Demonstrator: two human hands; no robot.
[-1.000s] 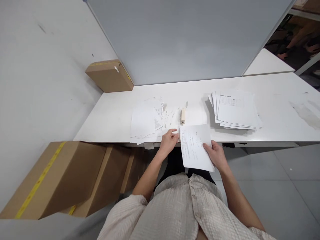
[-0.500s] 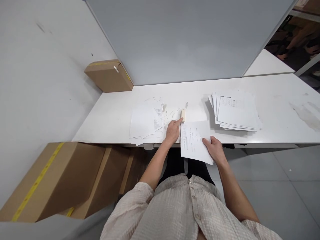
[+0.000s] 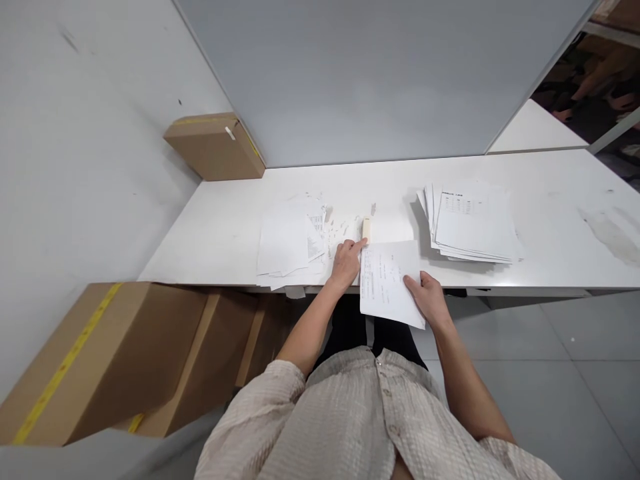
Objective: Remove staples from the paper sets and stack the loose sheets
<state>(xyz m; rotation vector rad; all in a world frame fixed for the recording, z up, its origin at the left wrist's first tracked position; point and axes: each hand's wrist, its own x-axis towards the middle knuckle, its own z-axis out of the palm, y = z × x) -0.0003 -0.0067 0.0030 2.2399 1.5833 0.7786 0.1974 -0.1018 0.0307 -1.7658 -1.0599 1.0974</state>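
A small cream stapler (image 3: 367, 229) lies on the white table, its near end at the top left corner of the papers. My left hand (image 3: 346, 263) stretches its index finger onto that near end; its other fingers are bent and partly hidden, and it grips nothing that I can see. The thin sheaf of papers (image 3: 389, 283), with handwriting on its top sheet, reaches out over the table's front edge. My right hand (image 3: 426, 297) is closed on its right side, thumb on top.
Loose sheets (image 3: 284, 243) lie to the left on the table (image 3: 225, 227), and a thicker paper stack (image 3: 477, 227) to the right. A cardboard box (image 3: 215, 148) stands in the back left corner. Larger cartons (image 3: 120, 360) stand at lower left. A grey panel (image 3: 370, 80) closes the back.
My left hand has moved forward and right, and its index finger now rests on the stapler. The papers in my right hand have shifted slightly forward, up to the stapler's near end.
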